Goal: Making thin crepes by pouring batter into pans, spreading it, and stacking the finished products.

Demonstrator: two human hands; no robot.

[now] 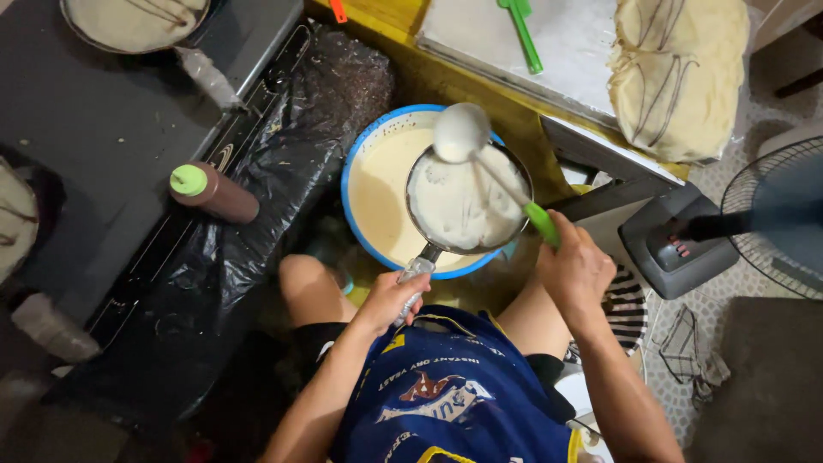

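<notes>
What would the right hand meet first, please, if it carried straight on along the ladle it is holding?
Probably the small pan of batter, which the right hand points toward along the ladle; depth is unclear.

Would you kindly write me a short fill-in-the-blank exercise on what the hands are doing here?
1. The left hand holds the pan by its ____.
2. The right hand holds a ____ with a green handle.
3. The pan hangs over a ____-rimmed bowl of batter.

Missing words: handle; ladle; blue
</notes>
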